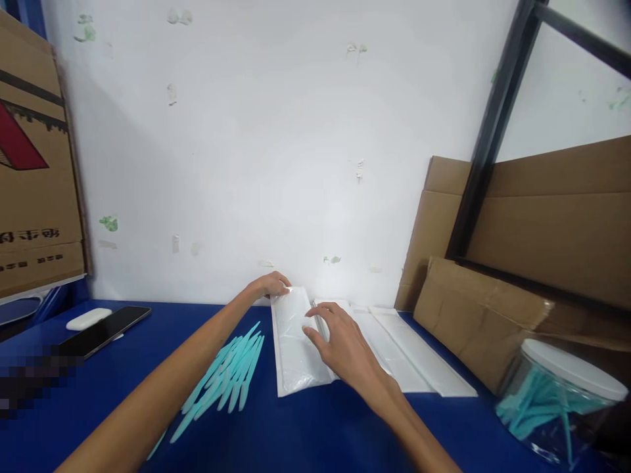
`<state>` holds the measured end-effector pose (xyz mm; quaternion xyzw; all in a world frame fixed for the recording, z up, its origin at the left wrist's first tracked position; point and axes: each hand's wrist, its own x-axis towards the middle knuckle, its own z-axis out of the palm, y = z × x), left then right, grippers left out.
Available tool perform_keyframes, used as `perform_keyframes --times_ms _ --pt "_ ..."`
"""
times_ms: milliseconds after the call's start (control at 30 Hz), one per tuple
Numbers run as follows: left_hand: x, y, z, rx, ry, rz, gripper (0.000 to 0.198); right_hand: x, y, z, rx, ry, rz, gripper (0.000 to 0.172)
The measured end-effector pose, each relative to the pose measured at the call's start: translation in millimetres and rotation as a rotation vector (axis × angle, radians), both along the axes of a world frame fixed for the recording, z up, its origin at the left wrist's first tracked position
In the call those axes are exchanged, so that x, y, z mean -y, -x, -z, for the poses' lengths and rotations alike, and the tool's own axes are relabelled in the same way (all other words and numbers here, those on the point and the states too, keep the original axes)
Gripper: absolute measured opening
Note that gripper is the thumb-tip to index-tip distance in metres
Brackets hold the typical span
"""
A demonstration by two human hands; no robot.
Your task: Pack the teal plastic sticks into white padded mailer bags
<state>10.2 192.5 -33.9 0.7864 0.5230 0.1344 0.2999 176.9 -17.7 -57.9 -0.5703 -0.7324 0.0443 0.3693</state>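
Note:
A long white plastic pouch (pixel 294 355) lies on the blue table (pixel 315 427), on top of a row of similar pouches (pixel 409 358). My left hand (pixel 270 285) pinches the pouch's far end near the wall. My right hand (pixel 340 345) rests on the pouch's right edge, fingers spread and pressing it flat. Left of the pouch lies a pile of several teal plastic sticks (pixel 227 374), just under my left forearm.
A clear jar (pixel 557 404) with a white lid holds more teal sticks at the right front. Folded cardboard (pixel 488 315) leans against a black frame at right. A black phone (pixel 101 332) and a white case (pixel 89 318) lie at left, below a cardboard box (pixel 34 164).

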Motion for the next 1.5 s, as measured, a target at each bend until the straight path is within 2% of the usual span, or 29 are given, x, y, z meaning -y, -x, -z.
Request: perform_keyframes --times_ms 67,200,267,333,433,567,667,767,833,933,1033,1167,1333,1500 --pt "-2 -11 12.6 -0.094 0.009 0.032 0.034 -2 -3 -1.3 0.007 -0.02 0.014 0.019" --pt "0 -25 34.8 -0.221 -0.045 0.107 0.035 -1 -12 -9.3 0.031 -0.035 0.013 0.021" --pt "1 -27 41.1 -0.258 -0.108 0.129 0.035 2 -14 -12.6 0.083 -0.011 -0.057 0.02" --pt "2 -28 44.1 -0.283 -0.174 0.136 0.036 6 -13 -13.5 0.186 0.046 -0.203 0.032" --pt "7 -26 41.1 -0.306 -0.254 0.139 0.035 8 -6 -9.0 0.344 0.124 -0.386 0.055" --pt "26 -12 21.6 -0.31 -0.363 0.126 0.034 2 1 2.8 0.46 0.134 -0.358 0.048" --pt "51 16 1.5 -0.334 -0.405 0.106 0.032 -4 0 8.1 0.477 0.125 -0.31 0.041" --pt "78 60 -12.3 -0.427 -0.352 0.023 0.031 -5 -4 8.4 0.465 0.112 -0.28 0.033" --pt "91 94 -14.8 -0.507 -0.27 -0.062 0.033 -4 -4 7.3 0.45 0.103 -0.277 0.03" --pt "99 139 -9.9 -0.568 -0.008 -0.118 0.035 0 0 6.1 0.41 0.047 -0.287 0.027" --pt "99 164 -0.3 -0.514 0.217 -0.098 0.037 2 8 7.2 0.381 -0.03 -0.316 0.025" --pt "99 166 11.0 -0.426 0.312 -0.035 0.035 3 15 11.1 0.384 -0.065 -0.352 0.025" --pt "102 156 22.5 -0.427 0.295 -0.021 0.022 2 19 13.7 0.391 -0.078 -0.368 0.025" --pt "98 154 27.5 -0.421 0.293 0.0 0.021 4 22 14.0 0.405 -0.072 -0.397 0.024"
